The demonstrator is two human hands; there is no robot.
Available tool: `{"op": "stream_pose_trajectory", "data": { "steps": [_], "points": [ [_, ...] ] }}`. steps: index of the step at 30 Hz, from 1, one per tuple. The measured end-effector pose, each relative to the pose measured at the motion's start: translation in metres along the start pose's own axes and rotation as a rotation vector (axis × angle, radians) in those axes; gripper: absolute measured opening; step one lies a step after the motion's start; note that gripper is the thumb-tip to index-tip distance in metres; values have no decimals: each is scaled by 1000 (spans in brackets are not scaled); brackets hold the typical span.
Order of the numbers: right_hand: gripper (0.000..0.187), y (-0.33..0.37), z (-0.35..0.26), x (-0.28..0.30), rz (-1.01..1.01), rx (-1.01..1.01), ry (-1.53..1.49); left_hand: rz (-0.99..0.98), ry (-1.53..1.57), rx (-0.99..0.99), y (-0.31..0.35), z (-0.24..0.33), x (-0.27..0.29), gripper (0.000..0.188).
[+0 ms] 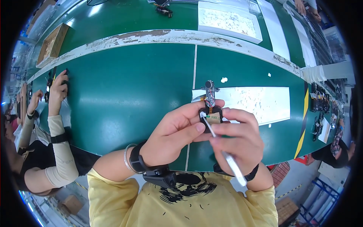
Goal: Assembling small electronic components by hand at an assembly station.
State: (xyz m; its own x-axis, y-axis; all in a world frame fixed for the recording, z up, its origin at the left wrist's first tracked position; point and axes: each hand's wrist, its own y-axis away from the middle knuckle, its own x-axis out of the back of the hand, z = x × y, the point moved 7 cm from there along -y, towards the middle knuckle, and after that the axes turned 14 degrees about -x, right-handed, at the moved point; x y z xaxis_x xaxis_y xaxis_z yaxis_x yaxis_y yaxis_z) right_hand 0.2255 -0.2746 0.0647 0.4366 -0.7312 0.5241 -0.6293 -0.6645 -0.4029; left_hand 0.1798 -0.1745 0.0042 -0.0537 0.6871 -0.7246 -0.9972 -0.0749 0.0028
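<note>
My left hand (168, 138) is closed round a small black electronic device (205, 109), thumb and fingers at its edges. A tan patch covers part of its face, and an orange ribbon cable runs up from it to a slender silvery module (210, 94) with a round black end. In my right hand (242, 138) is a slim silver-white tool (233, 166), pinched between the fingers. Its thin shaft slants up to a white spot on the device's left side, near my left thumb. The tool's back end is blurred, so its exact kind cannot be told.
Beyond my hands lies a white sheet (264, 104) with small pale pieces; little white discs (224, 80) sit nearby. Past a worn ledge (151, 36) stand a white tray (230, 20) of white bits and a wooden box (53, 45). A co-worker's arm (56, 125) rests at left; black devices (320, 102) line the right.
</note>
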Motion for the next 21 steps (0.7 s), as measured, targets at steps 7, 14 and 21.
{"op": "stream_pose_trajectory", "data": {
  "steps": [7, 14, 21],
  "points": [
    [22, -2, 9, 9, 74, -109, -174, 32, 66, 2, 0, -3, -3, 48],
    [15, -2, 30, 10, -35, -189, -493, 26, 86, -35, 1, -2, -3, 46],
    [23, -32, 48, 18, -137, -390, -338, 41, 26, 43, -1, -2, 1, 38]
  ]
}}
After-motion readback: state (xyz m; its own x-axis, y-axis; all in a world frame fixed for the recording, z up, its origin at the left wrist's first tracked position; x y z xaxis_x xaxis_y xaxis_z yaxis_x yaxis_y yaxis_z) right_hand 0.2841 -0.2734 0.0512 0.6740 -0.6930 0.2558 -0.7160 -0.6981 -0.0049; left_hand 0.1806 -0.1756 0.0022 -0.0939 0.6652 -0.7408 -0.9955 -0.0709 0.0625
